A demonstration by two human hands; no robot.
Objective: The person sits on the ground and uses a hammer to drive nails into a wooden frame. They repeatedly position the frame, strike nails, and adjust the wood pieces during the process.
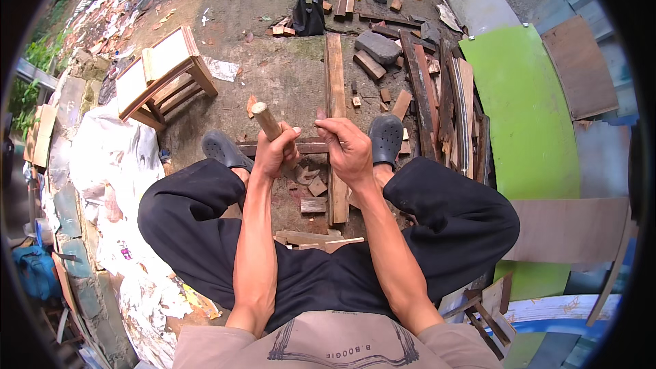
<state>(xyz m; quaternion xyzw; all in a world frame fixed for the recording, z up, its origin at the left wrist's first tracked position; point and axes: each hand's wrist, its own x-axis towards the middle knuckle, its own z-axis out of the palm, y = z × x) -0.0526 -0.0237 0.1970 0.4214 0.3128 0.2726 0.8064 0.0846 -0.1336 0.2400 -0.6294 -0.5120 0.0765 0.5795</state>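
My left hand [278,152] is closed around a round wooden handle [266,120], its blunt pale end pointing up and away from me; whatever the lower end carries is hidden. Beside it my right hand [350,148] pinches with thumb and fingertips. Something small and reddish shows at those fingertips, too small to name. Under the right hand a long wooden plank [335,75] runs away from me along the ground. A dark wooden bar [311,145] lies crosswise between my feet, partly behind my hands. Small wood offcuts [313,205] are scattered below the hands.
A small wooden stool [164,75] lies at the left, near white sheeting [102,157]. Grey stones [378,48] and stacked timber strips [427,96] are on the right, beside a green panel [529,109]. A black plastic bag [309,12] sits farther off.
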